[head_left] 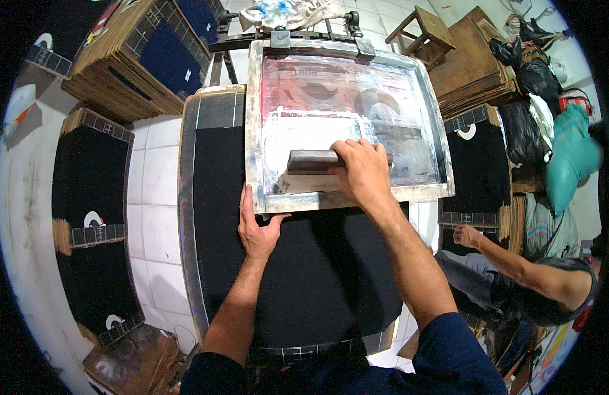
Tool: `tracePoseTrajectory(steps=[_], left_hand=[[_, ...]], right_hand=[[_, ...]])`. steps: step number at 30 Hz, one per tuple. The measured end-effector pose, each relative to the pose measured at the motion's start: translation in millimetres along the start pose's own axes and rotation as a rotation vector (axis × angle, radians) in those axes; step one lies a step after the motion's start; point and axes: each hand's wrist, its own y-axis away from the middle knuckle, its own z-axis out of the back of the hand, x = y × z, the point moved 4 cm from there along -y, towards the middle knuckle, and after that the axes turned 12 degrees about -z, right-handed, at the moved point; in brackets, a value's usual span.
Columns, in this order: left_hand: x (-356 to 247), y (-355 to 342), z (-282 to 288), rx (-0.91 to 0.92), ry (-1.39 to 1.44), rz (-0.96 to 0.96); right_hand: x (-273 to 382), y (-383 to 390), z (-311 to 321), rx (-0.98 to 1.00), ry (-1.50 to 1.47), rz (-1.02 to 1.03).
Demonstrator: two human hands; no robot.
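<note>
A screen-printing frame point(254, 125) with a pale, ink-stained wooden rim lies over black fabric point(298, 270), which is spread on a flat board point(188, 171). My right hand point(365, 172) is closed around a dark squeegee point(309, 162), held crosswise on the mesh near the frame's near side. White ink point(281, 135) covers the left part of the mesh, around and beyond the squeegee. Reddish and grey stains show farther up, with curved stencil shapes. At the frame's near left corner, my left hand point(259, 230) grips the rim, fingers along its side and thumb under its near edge.
Clamps point(280, 39) hold the frame's far edge, with a crumpled rag point(288, 12) behind. Stacked boards with black fabric point(90, 174) stand left; others point(479, 161) stand right. Another person's arm point(515, 266) reaches in at right. Bags point(571, 158) and a wooden stool point(423, 33) lie beyond.
</note>
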Motion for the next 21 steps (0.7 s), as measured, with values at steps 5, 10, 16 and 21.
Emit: tracePoseTrajectory(steps=[5, 10, 16, 21], left_hand=[[2.1, 0.7, -1.0, 0.000, 0.018, 0.027], [1.7, 0.4, -0.5, 0.015, 0.011, 0.011], [0.5, -1.8, 0.4, 0.053, -0.064, -0.033], [-0.1, -2.0, 0.3, 0.049, -0.047, -0.027]], right_hand=[[-5.3, 10.1, -11.4, 0.130, 0.021, 0.010], [-17.1, -48.7, -27.6, 0.107, 0.079, 0.020], [-24.3, -154.8, -27.7, 0.200, 0.019, -0.076], [-18.9, -88.3, -33.3, -0.039, 0.047, -0.028]])
